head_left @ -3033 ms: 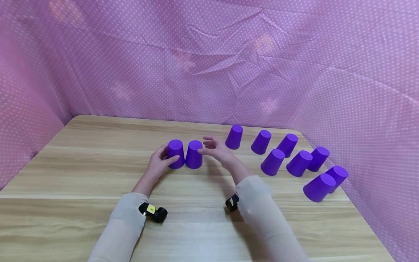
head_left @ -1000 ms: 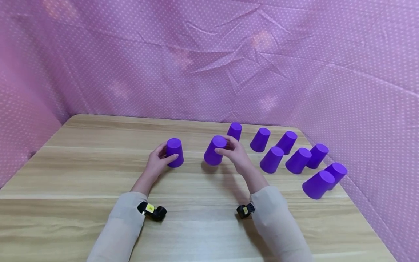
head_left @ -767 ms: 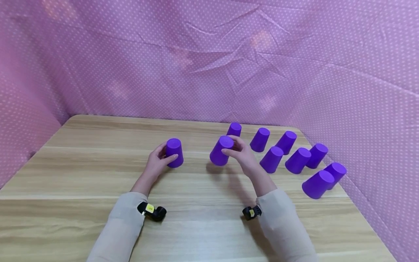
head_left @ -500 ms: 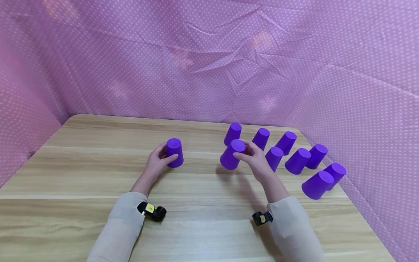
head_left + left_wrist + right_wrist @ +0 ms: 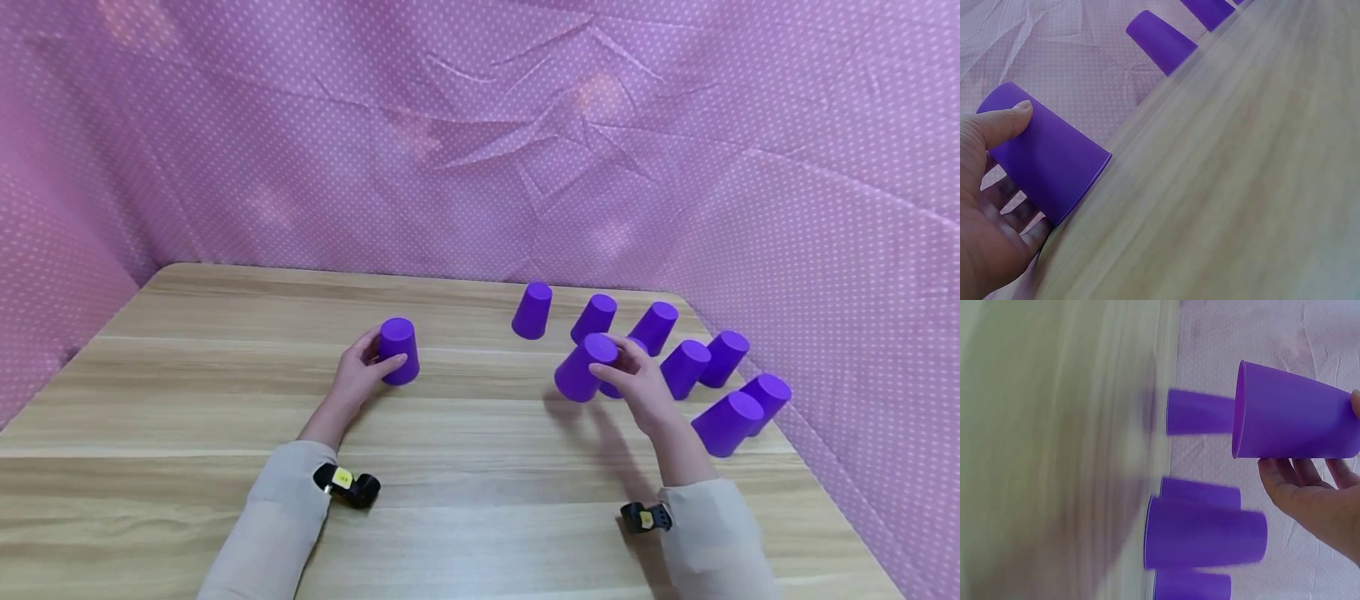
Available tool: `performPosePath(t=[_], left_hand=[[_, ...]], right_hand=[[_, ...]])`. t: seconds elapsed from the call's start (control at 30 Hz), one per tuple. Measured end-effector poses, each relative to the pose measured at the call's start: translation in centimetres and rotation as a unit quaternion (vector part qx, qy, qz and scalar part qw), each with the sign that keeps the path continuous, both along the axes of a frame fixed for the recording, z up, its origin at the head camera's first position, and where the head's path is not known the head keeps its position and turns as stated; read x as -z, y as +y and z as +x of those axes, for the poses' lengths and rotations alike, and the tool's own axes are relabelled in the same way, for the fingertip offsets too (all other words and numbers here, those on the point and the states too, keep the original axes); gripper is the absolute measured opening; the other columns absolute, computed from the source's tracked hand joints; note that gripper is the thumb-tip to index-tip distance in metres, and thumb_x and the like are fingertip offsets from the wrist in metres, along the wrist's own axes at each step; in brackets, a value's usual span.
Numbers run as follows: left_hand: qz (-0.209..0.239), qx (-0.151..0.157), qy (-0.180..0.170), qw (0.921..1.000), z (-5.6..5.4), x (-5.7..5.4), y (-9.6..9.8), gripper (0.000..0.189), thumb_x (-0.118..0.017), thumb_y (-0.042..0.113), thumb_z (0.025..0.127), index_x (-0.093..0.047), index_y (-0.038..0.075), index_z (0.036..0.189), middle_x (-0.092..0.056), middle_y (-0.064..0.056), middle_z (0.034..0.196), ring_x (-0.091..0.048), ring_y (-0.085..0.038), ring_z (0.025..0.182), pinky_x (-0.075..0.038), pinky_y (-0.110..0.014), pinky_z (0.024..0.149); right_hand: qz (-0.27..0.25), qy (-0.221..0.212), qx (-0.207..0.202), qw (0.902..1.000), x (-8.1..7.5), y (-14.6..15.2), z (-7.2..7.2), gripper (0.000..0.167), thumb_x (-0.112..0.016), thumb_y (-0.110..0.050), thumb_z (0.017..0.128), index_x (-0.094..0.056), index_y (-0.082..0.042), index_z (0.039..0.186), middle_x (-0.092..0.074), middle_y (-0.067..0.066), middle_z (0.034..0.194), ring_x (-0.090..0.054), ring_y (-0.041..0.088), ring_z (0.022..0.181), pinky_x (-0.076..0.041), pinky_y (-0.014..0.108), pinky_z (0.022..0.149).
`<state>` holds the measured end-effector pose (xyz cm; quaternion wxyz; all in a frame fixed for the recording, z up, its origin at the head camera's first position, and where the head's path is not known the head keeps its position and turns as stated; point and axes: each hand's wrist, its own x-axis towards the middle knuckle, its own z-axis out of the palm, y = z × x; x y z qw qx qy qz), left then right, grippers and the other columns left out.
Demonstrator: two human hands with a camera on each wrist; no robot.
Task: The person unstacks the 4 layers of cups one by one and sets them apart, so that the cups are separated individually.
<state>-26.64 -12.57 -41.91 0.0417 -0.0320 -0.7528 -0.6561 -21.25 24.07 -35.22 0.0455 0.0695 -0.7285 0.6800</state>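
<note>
An upside-down purple plastic cup [image 5: 399, 352] stands on the wooden table left of centre. My left hand [image 5: 356, 379] grips it, thumb on the near side and fingers behind; in the left wrist view this cup [image 5: 1047, 156] has its rim down at the tabletop. To the right, my right hand [image 5: 643, 387] holds a second purple cup [image 5: 581, 372], tilted a little and mouth down. The right wrist view shows that cup [image 5: 1297, 415] raised off the table, with fingers under its side and the thumb at its closed end. It partly hides another standing cup [image 5: 613, 389].
More upside-down purple cups stand at the right: one at the back [image 5: 532, 311], several behind and beside my right hand, and a pair [image 5: 727, 423] near the right edge. Pink dotted cloth [image 5: 480, 167] hangs around the wooden table [image 5: 450, 517].
My right hand has taken hold of the cup that stood beside the left one, lifted it, and carried it rightward to the other cups. My left hand stays on its cup.
</note>
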Motion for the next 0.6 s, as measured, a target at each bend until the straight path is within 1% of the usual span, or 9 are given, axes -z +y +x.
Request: performPosePath(t=[0.1,0.23,0.4,0.6], left_hand=[[0.002,-0.001,0.002,1.0,0.0,0.1,0.0,0.065,-0.065,0.015,0.077,-0.032,0.005,0.133,-0.036,-0.02,0.129,-0.033,-0.028,0.118,-0.027,-0.036,0.098],[0.002,-0.002,0.005,1.0,0.0,0.2,0.0,0.064,-0.065,0.015,0.078,-0.032,0.006,0.132,-0.037,-0.02,0.128,-0.034,-0.028,0.117,-0.027,-0.036,0.097],[0.002,0.0,0.009,1.0,0.1,0.2,0.0,0.063,-0.064,0.014,0.078,-0.033,0.006,0.132,-0.037,-0.02,0.128,-0.034,-0.028,0.117,-0.027,-0.036,0.097],[0.003,0.001,0.004,1.0,0.1,0.1,0.0,0.065,-0.065,0.015,0.078,-0.032,0.006,0.133,-0.036,-0.02,0.129,-0.033,-0.028,0.118,-0.026,-0.036,0.098]], right_hand=[[0.0,0.007,-0.002,1.0,0.1,1.1,0.5,0.04,-0.06,0.003,0.076,-0.05,-0.009,0.113,-0.055,-0.003,0.097,-0.051,0.008,0.09,-0.043,0.019,0.079],[0.001,0.005,-0.009,0.9999,0.1,2.3,1.2,0.037,-0.06,0.002,0.077,-0.051,-0.013,0.11,-0.055,-0.005,0.097,-0.052,0.007,0.089,-0.043,0.018,0.077],[0.01,0.002,-0.02,0.9997,0.4,3.7,1.8,0.034,-0.059,0.001,0.079,-0.051,-0.014,0.109,-0.055,-0.005,0.099,-0.051,0.007,0.09,-0.042,0.017,0.077],[0.015,0.005,-0.041,0.999,1.1,5.0,2.4,0.034,-0.058,0.002,0.079,-0.051,-0.013,0.109,-0.055,-0.005,0.099,-0.051,0.007,0.09,-0.043,0.018,0.077]])
